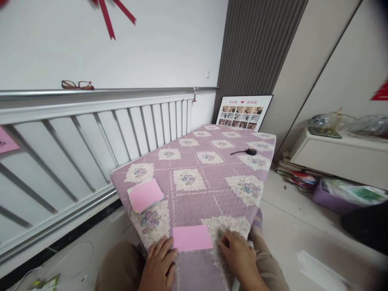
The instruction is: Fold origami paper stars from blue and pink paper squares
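Note:
A single pink sheet of paper (192,238) lies flat near the front of the bed-like surface covered by a purple flowered cloth (194,214). My left hand (160,262) rests on the cloth with its fingers stretched out, the fingertips at the sheet's left edge. To the right of the sheet, my right hand (238,254) lies on the cloth with its fingers curled and pressed together; whatever they hold, if anything, is hidden. Further left sits a stack of papers (146,195) with a pink one on top.
A black spoon-like object (250,151) lies towards the far right of the cloth. Along the left stands a white radiator (136,133), with glasses (78,85) on the pipe above. A photo board (244,111) leans at the far end. A purple bin (329,198) stands right.

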`<state>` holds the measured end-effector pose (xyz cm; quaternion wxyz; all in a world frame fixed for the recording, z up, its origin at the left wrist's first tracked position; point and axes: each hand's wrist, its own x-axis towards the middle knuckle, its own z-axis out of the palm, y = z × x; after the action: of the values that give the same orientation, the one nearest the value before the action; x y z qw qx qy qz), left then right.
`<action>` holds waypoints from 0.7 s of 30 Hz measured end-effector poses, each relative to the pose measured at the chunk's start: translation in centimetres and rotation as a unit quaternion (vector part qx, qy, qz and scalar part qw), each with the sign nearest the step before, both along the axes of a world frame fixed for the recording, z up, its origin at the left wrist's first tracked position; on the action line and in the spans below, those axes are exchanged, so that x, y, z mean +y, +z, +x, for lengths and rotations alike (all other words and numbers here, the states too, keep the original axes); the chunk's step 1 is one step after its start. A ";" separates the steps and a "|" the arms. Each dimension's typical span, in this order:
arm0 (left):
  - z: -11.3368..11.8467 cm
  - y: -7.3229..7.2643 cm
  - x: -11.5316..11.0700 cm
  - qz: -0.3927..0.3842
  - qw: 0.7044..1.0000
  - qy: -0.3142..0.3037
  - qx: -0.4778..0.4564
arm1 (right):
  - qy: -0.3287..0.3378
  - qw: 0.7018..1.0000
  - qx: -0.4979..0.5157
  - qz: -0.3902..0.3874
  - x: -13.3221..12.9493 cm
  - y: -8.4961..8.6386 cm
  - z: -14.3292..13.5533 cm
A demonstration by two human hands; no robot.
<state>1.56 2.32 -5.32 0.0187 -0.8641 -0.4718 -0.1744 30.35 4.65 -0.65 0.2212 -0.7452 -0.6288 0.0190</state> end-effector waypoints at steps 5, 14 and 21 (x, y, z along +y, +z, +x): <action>0.2 0.3 -0.1 -0.024 0.999 0.008 -0.020 | 0.156 0.986 0.014 0.061 -0.9 0.2 -5.6; -0.8 0.7 -0.3 -0.004 1.000 -0.001 -0.002 | 0.205 0.976 0.064 0.045 -0.9 -1.6 -9.2; 0.6 2.5 0.3 -0.052 0.993 0.077 -0.068 | 0.209 0.974 0.080 0.037 -1.0 -1.1 -8.4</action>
<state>2.18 2.64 -2.84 -0.0453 -0.8109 -0.5457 -0.2063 21.94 3.69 -1.78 0.2889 -0.5851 -0.7510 0.1010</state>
